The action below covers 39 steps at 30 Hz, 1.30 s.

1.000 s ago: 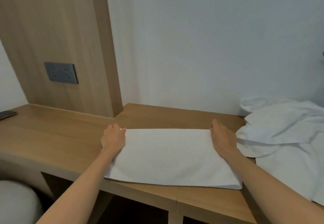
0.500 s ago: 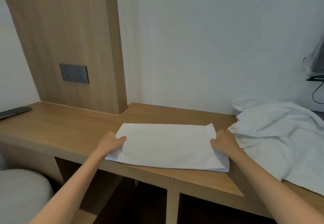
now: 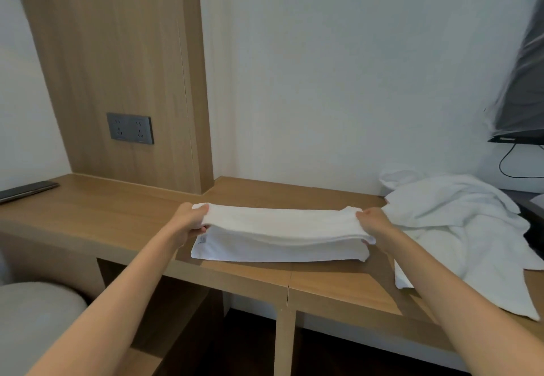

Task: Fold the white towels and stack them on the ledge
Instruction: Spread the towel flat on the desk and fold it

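"Where's the towel [image 3: 279, 237]?"

"On the counter [image 3: 117, 214], near its front edge and about midway along. The lower layer lies flat on the wood. The upper layer is raised and stretched between both hands."

"Are they gripping it?"

"Yes. The left hand [image 3: 191, 222] is curled round the towel's left end, and the right hand [image 3: 374, 224] is curled round its right end."

"Anything else up there?"

"A heap [image 3: 459, 228] of loose white towels sits at the counter's right end, just beside the right hand, spilling over the front edge. A phone [image 3: 26, 190] lies at the far left edge."
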Motion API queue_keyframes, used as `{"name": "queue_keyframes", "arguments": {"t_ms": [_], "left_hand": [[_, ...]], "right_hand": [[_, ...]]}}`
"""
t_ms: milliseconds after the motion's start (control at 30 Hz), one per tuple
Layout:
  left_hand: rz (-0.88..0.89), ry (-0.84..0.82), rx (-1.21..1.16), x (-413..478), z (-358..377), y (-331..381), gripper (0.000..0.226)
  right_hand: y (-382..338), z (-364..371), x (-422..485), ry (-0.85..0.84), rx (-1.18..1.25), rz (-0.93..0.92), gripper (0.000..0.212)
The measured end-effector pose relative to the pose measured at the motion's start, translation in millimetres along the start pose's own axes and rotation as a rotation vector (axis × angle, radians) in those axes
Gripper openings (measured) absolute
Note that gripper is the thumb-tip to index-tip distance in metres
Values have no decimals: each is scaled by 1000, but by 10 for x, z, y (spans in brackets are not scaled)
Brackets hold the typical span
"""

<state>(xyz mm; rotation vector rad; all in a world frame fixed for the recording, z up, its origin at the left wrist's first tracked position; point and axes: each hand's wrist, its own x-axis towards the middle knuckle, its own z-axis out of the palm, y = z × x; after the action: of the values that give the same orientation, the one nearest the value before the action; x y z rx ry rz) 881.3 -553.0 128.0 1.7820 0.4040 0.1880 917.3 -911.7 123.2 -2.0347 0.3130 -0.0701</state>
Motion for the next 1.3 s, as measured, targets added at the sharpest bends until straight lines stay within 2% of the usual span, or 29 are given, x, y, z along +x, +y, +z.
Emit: {"name": "queue_keyframes", "arguments": {"t_ms": [100, 233, 367, 600, 767, 833, 900, 933, 967, 1033, 1067, 1167, 1200, 1233, 1300], "left_hand": [[2, 11, -106, 0, -4, 16, 23], [85, 50, 57, 11, 76, -157, 29], [158, 78, 381, 66, 107, -443, 42], [185, 74, 600, 137, 170, -462, 42], [240, 172, 669, 52, 258, -454, 36], [233, 273, 868, -54, 300, -399, 38], [338, 417, 1142, -129, 352, -324, 49], [445, 449, 1193, -134, 400, -295, 54], [541, 420, 1172, -137, 473, -270, 55], [643, 250, 1055, -162, 658, -197, 53], [650, 159, 1006, -161, 771, -161, 58], [637, -46, 1046, -102, 1103, -108, 85], [663, -84, 1095, -70, 1192, -122, 90], [701, -109, 1149, -37, 1261, -149, 93], [787, -138, 1219, 33, 1345, -216, 91]], "right_hand": [[-149, -61, 55, -18, 260, 80, 28], [-182, -15, 207, 50, 363, 63, 28], [73, 140, 246, 165, 26, -36, 32], [380, 278, 124, 288, -590, -309, 28], [401, 264, 97, 297, -789, -285, 27], [394, 236, 110, 260, -813, -243, 28], [371, 203, 154, 240, -732, -235, 27], [352, 191, 195, 229, -636, -240, 26], [324, 182, 238, 208, -523, -237, 22], [229, 169, 307, 115, -267, -164, 17], [165, 165, 333, 52, -153, -102, 24], [40, 162, 415, -68, 88, 99, 76], [9, 164, 445, -83, 135, 128, 82], [0, 152, 500, -88, 185, 147, 80], [-45, 142, 579, -108, 285, 163, 57]]}}
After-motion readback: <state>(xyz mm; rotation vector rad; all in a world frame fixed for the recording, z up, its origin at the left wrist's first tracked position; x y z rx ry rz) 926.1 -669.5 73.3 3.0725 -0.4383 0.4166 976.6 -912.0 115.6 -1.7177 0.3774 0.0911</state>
